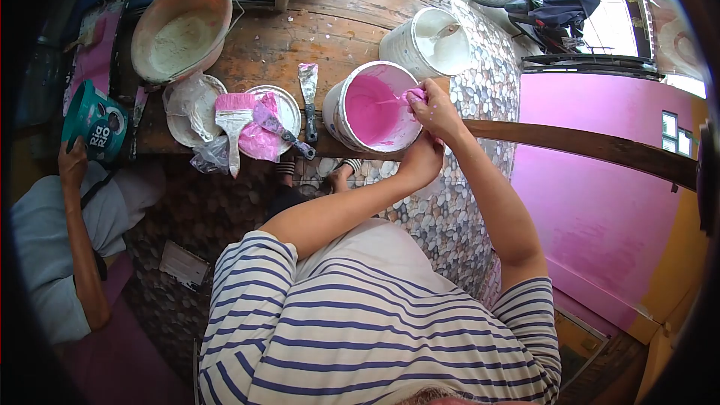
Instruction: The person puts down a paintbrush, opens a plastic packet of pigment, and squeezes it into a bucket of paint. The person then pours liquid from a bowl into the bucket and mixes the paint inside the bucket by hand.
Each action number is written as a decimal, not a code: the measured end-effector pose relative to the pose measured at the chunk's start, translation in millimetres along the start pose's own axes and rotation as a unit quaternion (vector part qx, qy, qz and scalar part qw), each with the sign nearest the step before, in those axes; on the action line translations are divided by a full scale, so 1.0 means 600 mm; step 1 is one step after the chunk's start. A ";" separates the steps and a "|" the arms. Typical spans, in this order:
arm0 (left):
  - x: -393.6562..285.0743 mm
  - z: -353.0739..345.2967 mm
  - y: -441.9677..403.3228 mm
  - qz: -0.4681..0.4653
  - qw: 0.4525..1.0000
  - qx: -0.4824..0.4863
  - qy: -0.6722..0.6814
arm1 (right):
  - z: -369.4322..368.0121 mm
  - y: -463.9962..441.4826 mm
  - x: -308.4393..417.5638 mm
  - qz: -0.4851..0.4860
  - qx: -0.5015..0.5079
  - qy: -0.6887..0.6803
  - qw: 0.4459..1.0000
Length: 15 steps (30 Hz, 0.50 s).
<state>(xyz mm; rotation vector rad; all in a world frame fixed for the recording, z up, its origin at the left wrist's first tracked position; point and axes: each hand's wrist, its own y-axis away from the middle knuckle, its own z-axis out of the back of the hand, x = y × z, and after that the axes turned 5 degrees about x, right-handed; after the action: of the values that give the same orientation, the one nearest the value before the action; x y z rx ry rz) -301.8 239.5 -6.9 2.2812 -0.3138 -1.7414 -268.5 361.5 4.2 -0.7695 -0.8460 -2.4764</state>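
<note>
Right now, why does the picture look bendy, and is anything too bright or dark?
In the head view, the lens seems to curve straight things, like the beam; in the head view, the edges go black; in the head view, daylight turns white around the motorbike; in the head view, the left floor is dim, but the paint shows brightly.

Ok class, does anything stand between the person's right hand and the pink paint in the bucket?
Nothing visible does. The right hand is at the rim of the bucket, whose open top leaves the pink paint uncovered. The left hand is lower in the picture, not between them.
</note>
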 end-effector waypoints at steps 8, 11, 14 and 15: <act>0.029 -0.006 -0.018 -0.004 1.000 -0.004 -0.013 | 0.002 0.010 0.028 0.024 -0.007 0.026 0.999; 0.025 -0.002 -0.015 0.002 1.000 -0.002 -0.015 | -0.003 0.002 0.009 0.042 -0.007 0.018 0.999; 0.010 0.004 -0.004 0.000 1.000 0.002 -0.014 | -0.003 -0.004 0.000 0.016 0.000 0.015 1.000; 0.008 0.004 -0.001 0.002 1.000 0.006 -0.012 | -0.002 -0.003 0.007 -0.012 0.008 0.010 1.000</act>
<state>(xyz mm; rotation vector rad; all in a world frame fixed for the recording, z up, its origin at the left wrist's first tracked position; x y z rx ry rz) -302.9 238.6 -12.0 2.2676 -0.3335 -1.7705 -273.2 361.3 5.5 -0.7331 -0.8718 -2.4909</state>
